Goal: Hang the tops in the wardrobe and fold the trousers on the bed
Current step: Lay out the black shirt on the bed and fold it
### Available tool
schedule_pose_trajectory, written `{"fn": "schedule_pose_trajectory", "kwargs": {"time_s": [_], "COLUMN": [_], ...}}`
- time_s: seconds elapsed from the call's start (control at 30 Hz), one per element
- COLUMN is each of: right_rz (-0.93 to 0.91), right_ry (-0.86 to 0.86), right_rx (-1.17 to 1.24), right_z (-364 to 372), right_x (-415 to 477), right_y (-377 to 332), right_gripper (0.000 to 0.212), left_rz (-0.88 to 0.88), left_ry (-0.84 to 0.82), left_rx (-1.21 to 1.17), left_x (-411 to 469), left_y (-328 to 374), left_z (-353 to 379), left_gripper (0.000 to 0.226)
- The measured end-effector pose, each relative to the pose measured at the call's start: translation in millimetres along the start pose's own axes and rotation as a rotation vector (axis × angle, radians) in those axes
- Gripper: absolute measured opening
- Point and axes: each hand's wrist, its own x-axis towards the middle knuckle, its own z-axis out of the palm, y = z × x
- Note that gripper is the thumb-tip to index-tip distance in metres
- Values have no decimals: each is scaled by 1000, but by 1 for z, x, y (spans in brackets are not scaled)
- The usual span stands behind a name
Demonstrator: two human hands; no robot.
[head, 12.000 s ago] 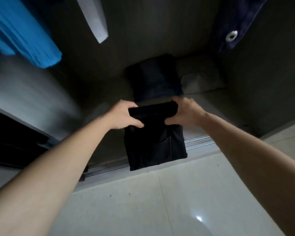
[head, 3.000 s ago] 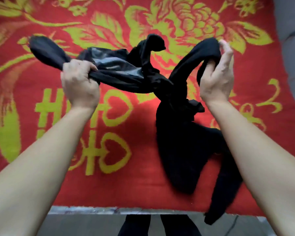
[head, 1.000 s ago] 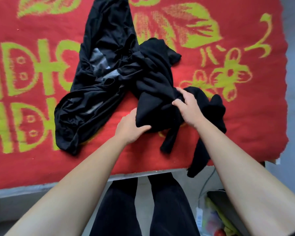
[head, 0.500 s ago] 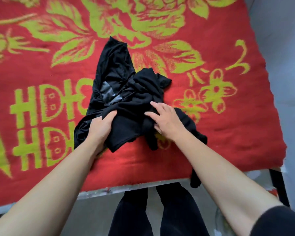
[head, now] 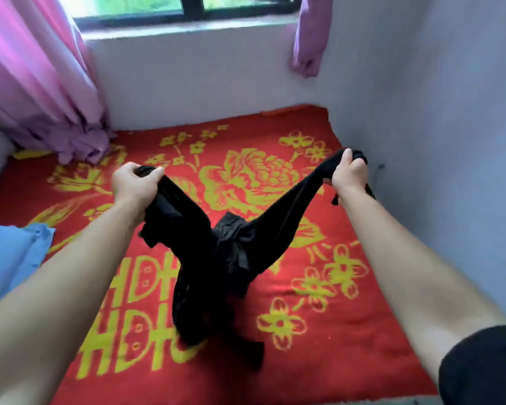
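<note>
A black garment [head: 216, 258] hangs in a V between my two raised hands above the bed [head: 333, 331], which is covered by a red blanket with yellow flowers. My left hand [head: 133, 182] grips one bunched end at the left. My right hand [head: 348, 173] grips the other end at the right, close to the wall. The garment's middle is twisted and its lower part trails down onto the blanket. Whether it is a top or trousers cannot be told.
A blue cloth [head: 9, 258] lies at the bed's left edge. Pink curtains [head: 35, 83] hang at the left, with a window [head: 187, 7] behind. A pale wall [head: 450, 141] runs along the bed's right side.
Half a second ago both hands pressed on the black pile lying on the blanket. Now they have lifted it and pulled its ends apart, and my view has tilted up toward the window.
</note>
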Motion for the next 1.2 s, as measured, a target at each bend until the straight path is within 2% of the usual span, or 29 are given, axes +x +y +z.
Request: {"fn": "schedule_pose_trajectory", "kwargs": {"time_s": [0.1, 0.17, 0.23, 0.3, 0.4, 0.47, 0.6, 0.67, 0.73, 0.87, 0.93, 0.97, 1.1, 1.17, 1.2], "right_rz": [-107, -177, -247, -257, -173, -84, 249, 365, 377, 205, 106, 64, -106, -163, -175], "right_ry": [58, 94, 126, 132, 82, 10, -301, -440, -508, -648, -679, -676, -595, -635, -684], "right_rx": [84, 146, 236, 222, 35, -189, -759, -942, -1003, -1031, -1019, -996, -886, -936, -1002], "right_z": [-7, -11, -14, -13, -10, -7, -4, -7, -2, 40, 72, 90, 157, 179, 188], "right_x": [-8, -18, -31, -39, -57, -68, -87, -105, -123, -137, -134, -131, -120, -112, -108], "right_y": [-51, -68, -65, -38, 38, 106, 266, 324, 358, 378, 377, 374, 367, 370, 373], "right_gripper": [50, 46, 45, 45, 41, 41, 41, 45, 48, 44, 45, 49, 84, 101, 100], "left_rz": [175, 279, 396, 452, 446, 422, 269, 230, 167, 85, 39, 4, -139, -225, -272], "left_ry": [188, 277, 325, 293, 62, -147, -592, -789, -903, -1009, -1007, -984, -790, -695, -673], "left_rx": [-83, -5, 91, 184, 400, 582, 871, 1017, 1121, 1235, 1248, 1222, 952, 836, 784], "left_x": [12, 10, -1, -16, -45, -72, -136, -170, -195, -199, -186, -180, -157, -148, -144], "left_y": [55, 71, 68, 37, -55, -131, -276, -329, -365, -398, -405, -408, -420, -427, -431], "left_z": [-33, -47, -47, -35, -3, 22, 59, 66, 67, 77, 88, 94, 115, 124, 129], "left_gripper": [30, 37, 40, 40, 33, 27, 25, 30, 36, 37, 37, 44, 72, 84, 91]}}
